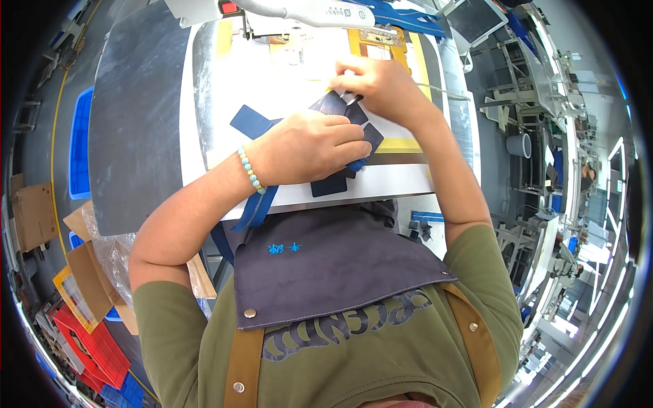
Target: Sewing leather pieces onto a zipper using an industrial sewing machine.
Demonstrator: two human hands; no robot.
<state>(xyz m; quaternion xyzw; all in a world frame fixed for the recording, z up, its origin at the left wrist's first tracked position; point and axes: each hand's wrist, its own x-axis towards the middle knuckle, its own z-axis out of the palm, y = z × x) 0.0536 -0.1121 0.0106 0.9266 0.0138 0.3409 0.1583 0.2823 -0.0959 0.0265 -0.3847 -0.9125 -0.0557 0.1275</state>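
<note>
My left hand (309, 146) is closed over a bunch of dark navy flat pieces (331, 104), pressing them on the white work surface. A navy tab (250, 122) sticks out to its left, and another dark piece (329, 186) shows below it. From under the wrist a blue zipper tape (257, 207) hangs over the near table edge. Just beyond the pieces, my right hand (381, 88) is closed in a pinch at their far edge. A small dark, shiny thing (352, 98) shows below its fingers; its kind is unclear.
A white sewing machine arm (313, 12) crosses the far side. Near it are blue zipper tapes (408, 19) and a yellow-framed template (381, 44). A dark metal tabletop (139, 109) extends left. Blue bin (80, 143), cardboard boxes (34, 216) and red crate (92, 347) stand left.
</note>
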